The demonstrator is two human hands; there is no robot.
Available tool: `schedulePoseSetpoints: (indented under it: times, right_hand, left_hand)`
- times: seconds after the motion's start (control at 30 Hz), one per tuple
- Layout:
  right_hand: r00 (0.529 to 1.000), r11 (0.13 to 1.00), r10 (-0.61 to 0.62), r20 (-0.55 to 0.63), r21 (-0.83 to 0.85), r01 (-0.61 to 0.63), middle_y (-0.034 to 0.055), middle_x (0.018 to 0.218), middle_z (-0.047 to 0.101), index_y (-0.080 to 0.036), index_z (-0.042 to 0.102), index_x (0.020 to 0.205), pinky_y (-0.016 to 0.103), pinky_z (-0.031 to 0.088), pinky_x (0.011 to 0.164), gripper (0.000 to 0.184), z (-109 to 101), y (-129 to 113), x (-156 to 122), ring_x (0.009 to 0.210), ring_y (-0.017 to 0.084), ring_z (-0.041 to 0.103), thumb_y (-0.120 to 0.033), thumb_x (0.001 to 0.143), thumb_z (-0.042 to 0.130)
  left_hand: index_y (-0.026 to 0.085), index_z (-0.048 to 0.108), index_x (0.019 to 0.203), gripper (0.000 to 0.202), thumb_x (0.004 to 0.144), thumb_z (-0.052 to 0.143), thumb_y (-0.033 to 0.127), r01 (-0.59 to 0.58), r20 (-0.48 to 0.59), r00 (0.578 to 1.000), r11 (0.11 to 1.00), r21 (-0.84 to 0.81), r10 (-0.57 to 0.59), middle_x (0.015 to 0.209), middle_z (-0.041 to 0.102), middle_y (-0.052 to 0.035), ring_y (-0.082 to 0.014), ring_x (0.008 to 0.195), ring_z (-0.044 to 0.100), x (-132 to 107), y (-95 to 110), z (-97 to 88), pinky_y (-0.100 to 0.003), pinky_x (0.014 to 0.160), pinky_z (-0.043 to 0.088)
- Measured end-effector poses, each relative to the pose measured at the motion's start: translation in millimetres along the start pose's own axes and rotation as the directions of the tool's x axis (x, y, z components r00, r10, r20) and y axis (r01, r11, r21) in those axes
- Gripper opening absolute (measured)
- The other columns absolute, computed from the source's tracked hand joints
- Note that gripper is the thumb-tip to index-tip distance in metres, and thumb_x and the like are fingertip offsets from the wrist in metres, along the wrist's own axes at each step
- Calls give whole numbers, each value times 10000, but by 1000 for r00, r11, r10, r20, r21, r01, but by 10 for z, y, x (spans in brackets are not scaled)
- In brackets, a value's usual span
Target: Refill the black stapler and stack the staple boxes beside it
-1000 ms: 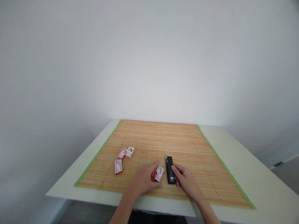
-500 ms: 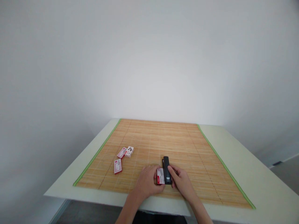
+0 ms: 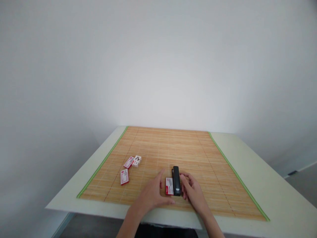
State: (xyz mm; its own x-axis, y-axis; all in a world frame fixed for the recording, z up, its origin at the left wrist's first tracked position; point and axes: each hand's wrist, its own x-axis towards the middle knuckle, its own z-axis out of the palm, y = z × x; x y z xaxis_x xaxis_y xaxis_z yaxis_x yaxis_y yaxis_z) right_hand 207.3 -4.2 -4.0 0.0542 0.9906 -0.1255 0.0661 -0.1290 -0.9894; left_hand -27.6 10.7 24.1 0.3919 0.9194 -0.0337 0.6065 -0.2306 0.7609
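Note:
A black stapler [image 3: 176, 181] lies lengthwise on the bamboo mat, its long axis pointing away from me. Against its left side rests a small red-and-white box [image 3: 169, 186], which looks like a box of staples. My left hand [image 3: 153, 192] is open to the left of this box, thumb and fingers spread around it without gripping. On the stapler's right, my right hand [image 3: 193, 190] has loosely bent fingers, with the thumb apart from the stapler's top; whether a fingertip still touches its side I cannot tell.
Farther left on the bamboo mat [image 3: 168, 145] lie a red-edged box [image 3: 124, 177], another red-edged box [image 3: 129, 162] and a white box [image 3: 137, 161] touching it. The mat, edged in green, covers the middle of a white table [image 3: 250, 165]. A plain wall [image 3: 163, 66] stands behind.
My left hand has let go of the red-and-white box and spread open to the left. My right thumb has come off the stapler. Box and stapler stay side by side.

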Motion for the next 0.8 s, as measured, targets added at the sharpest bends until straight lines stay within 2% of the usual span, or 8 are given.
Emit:
schedulePoseSetpoints:
  times: [0.1,0.17,0.23,0.3,0.4,0.5,0.7,0.8]
  right_hand:
    - [1000,998,17,-13,66,-16,-46,618,585,-220,565,1274,186,330,348,559,-19,3,-22,408,110,516,-676,956,502]
    - [999,997,24,-21,79,-23,-49,624,584,-228,564,1266,176,303,339,560,-23,13,-25,399,101,494,-685,949,503]
    - [999,997,24,-33,79,-21,-54,622,578,-231,566,1263,174,293,334,571,-18,26,-22,392,96,476,-697,936,513]
    - [999,997,20,-37,78,-17,-55,624,574,-232,569,1268,176,292,334,588,-10,30,-20,392,95,469,-706,924,524]
    - [999,996,20,-29,84,-17,-52,614,571,-221,582,1262,184,296,340,615,-4,11,-25,395,100,472,-721,907,538]
    - [1000,997,14,-5,79,-13,-43,611,578,-207,595,1255,190,305,350,624,1,-15,-33,404,105,481,-719,901,552]
    - [999,999,-49,1,-6,49,-56,585,537,-196,582,1294,199,305,356,643,27,17,-21,396,101,450,-696,891,606]
    - [996,996,-87,6,-5,87,-61,601,521,-196,582,1290,204,312,366,626,31,37,-15,401,94,444,-676,890,624]
  left_hand:
    - [297,399,1520,926,735,800,583,28,-150,988,997,77,-16,1133,652,-56,-280,1029,630,-136,-283,-403,-416,932,476]
    - [261,516,1412,749,765,776,531,68,-308,951,970,232,7,1281,607,-90,-321,1214,563,-236,-542,-732,-461,1069,412]
    - [237,515,1404,763,735,793,477,184,-395,918,926,329,-42,1415,544,-118,-364,1331,485,-338,-809,-1016,-504,1130,352]
    - [253,463,1456,815,727,787,415,265,-390,913,897,354,-116,1493,505,-115,-377,1381,452,-428,-1029,-1198,-516,1139,341]
    - [283,467,1463,760,753,731,343,267,-315,936,903,336,-160,1499,533,-88,-350,1374,486,-488,-1164,-1271,-483,1130,364]
    - [262,531,1408,677,759,710,330,201,-271,954,944,262,-128,1416,600,-87,-320,1264,583,-436,-976,-1157,-439,1088,424]
    - [289,565,1360,592,787,713,282,-103,-136,985,994,27,106,1348,603,-69,-252,1179,610,-167,6,-576,-399,1056,473]
    - [307,587,1326,632,720,757,237,-167,-62,984,986,12,167,1310,606,-52,-257,1189,595,-44,308,-308,-383,1047,474]
